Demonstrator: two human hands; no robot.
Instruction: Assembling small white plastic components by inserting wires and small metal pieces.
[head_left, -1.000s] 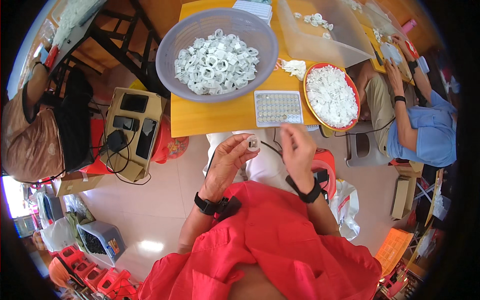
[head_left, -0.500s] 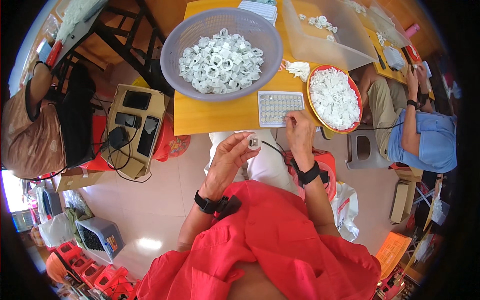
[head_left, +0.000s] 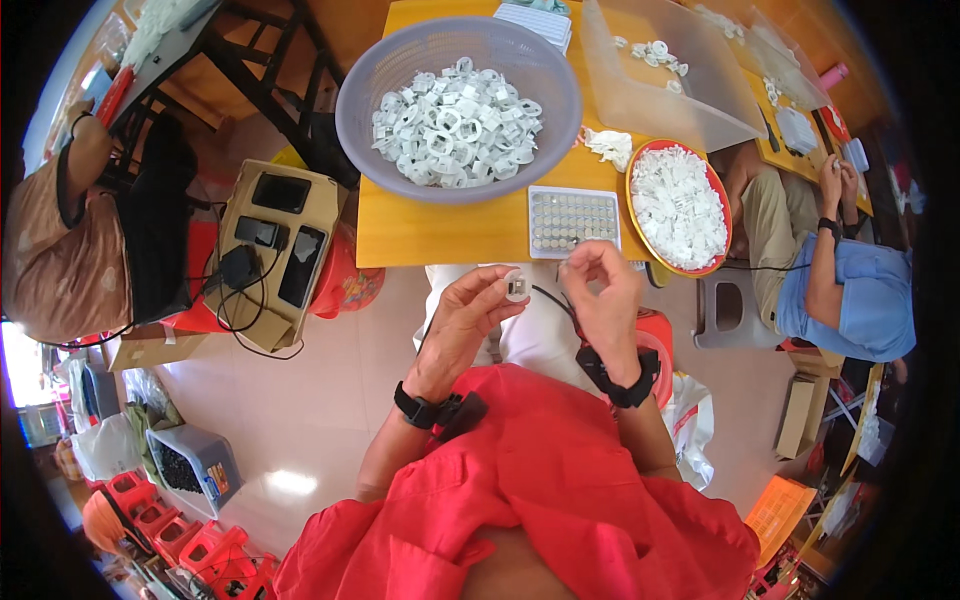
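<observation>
My left hand (head_left: 462,318) pinches a round white plastic housing (head_left: 517,287) with a square opening, above my lap just off the table's near edge. To its right, my right hand (head_left: 606,300) is closed with thumb and fingertips together; whatever it holds is too small to make out. Beyond that hand, a shallow white tray (head_left: 575,190) of small round silvery pieces in rows lies at the table edge. A grey-purple basket (head_left: 357,125) heaped with similar white housings stands behind it on the left. At the right, a red plate (head_left: 723,190) with a yellow rim bears many small white plastic parts.
A clear plastic bin (head_left: 690,112) with a few white pieces stands at the back right of the yellow table (head_left: 440,240). A cardboard box (head_left: 232,285) with phones and cables is at the left. Co-workers sit on both sides, one in a blue shirt (head_left: 845,290).
My right hand has drawn back from the tray toward me, its fingertips now closer to the housing. My left hand keeps its pinch on the housing. The view has shifted slightly.
</observation>
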